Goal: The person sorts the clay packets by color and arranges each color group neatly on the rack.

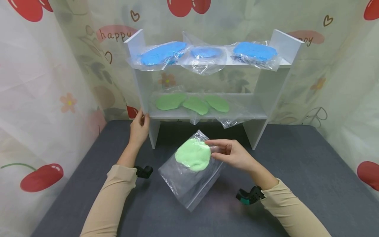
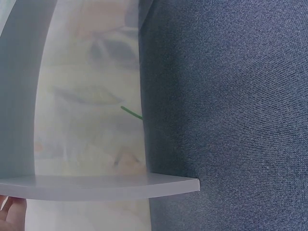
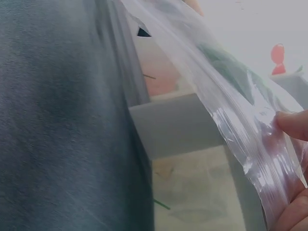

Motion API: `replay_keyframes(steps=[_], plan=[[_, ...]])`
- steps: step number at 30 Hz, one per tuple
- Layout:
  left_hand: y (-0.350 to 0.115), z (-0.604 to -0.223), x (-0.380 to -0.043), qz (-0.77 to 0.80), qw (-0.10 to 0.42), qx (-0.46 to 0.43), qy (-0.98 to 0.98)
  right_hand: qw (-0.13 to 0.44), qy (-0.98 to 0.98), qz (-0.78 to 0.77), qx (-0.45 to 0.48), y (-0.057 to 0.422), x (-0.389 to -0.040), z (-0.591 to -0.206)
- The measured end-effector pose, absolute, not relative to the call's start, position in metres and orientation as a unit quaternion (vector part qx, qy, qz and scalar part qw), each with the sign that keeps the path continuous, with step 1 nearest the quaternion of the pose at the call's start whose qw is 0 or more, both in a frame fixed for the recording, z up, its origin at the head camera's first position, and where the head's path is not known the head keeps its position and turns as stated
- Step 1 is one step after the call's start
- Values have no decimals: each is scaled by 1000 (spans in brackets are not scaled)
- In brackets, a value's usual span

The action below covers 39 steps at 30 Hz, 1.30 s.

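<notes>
In the head view my right hand (image 1: pixel 234 154) pinches the edge of a clear zip bag (image 1: pixel 189 187) and holds it tilted above the table. Inside the bag lies a flat lump of light green clay-like material (image 1: pixel 193 154). The right wrist view shows the bag (image 3: pixel 240 110) close up, with my thumb (image 3: pixel 293 125) on it. My left hand (image 1: pixel 139 128) touches the left side panel of a white two-tier shelf (image 1: pixel 260 113) at the height of its lower board. In the left wrist view, only some fingers (image 2: pixel 14 214) show at that panel (image 2: pixel 106 190).
On the upper board rest several bagged blue lumps (image 1: pixel 254 51). Bagged green lumps (image 1: pixel 217 103) lie across the lower board. The shelf stands at the back of a dark grey table (image 1: pixel 296 184). A printed curtain (image 1: pixel 68 65) hangs around it.
</notes>
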State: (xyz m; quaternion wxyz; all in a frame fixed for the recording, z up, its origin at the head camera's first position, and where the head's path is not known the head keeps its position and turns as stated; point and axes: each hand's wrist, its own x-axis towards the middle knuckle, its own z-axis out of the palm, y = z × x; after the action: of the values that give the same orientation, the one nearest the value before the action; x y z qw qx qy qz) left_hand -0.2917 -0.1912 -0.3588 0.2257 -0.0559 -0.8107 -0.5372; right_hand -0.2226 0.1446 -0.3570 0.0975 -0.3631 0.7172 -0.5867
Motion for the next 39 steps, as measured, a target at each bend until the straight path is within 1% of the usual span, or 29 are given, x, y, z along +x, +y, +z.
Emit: replay_keyframes(steps=[9,21,27,33,39], plan=[[-191,-359,-291,-537,228,-54,-810,39,722,-586,-366,157,-223,-342],[-191,-360,-292,-538,226,-55,-810,12,698,-627,-347,171,-220,-325],[-191,-360,-292,-544,225,-56,-807,-16,700,-644,-308,177,-220,-319],[-190,-358,-292,-550,218,-52,-804,-58,676,-675,-290,180,-223,-315],[-183,-340,-274,-552,204,-46,-807,-93,652,-704,-264,182,-227,-313]])
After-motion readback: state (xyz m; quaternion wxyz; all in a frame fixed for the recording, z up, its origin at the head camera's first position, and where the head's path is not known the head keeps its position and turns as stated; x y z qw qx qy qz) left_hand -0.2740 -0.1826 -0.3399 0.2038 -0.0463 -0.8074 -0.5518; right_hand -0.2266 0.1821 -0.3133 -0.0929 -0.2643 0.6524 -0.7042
